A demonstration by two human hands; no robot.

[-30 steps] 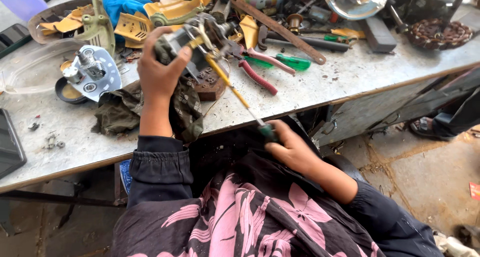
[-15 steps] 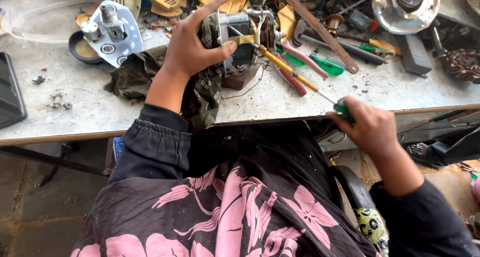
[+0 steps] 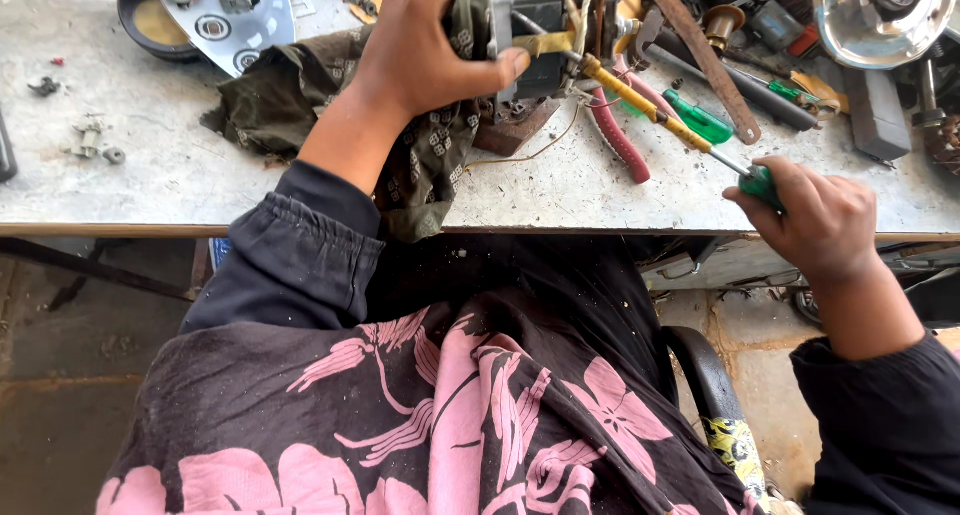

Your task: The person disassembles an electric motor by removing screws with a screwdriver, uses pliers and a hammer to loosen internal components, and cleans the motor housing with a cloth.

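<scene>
Your left hand (image 3: 420, 50) still clamps the electric motor (image 3: 535, 30) over the olive rag (image 3: 300, 100), while your right hand (image 3: 815, 220), fist tight on the long screwdriver (image 3: 660, 120), has swung wider right of it, tip now meeting the motor.

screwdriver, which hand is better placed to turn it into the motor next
Right. The right hand already grips the screwdriver by its green handle, its tip at the motor. The left hand is wrapped around the motor, steadying it over the cloth.
</scene>
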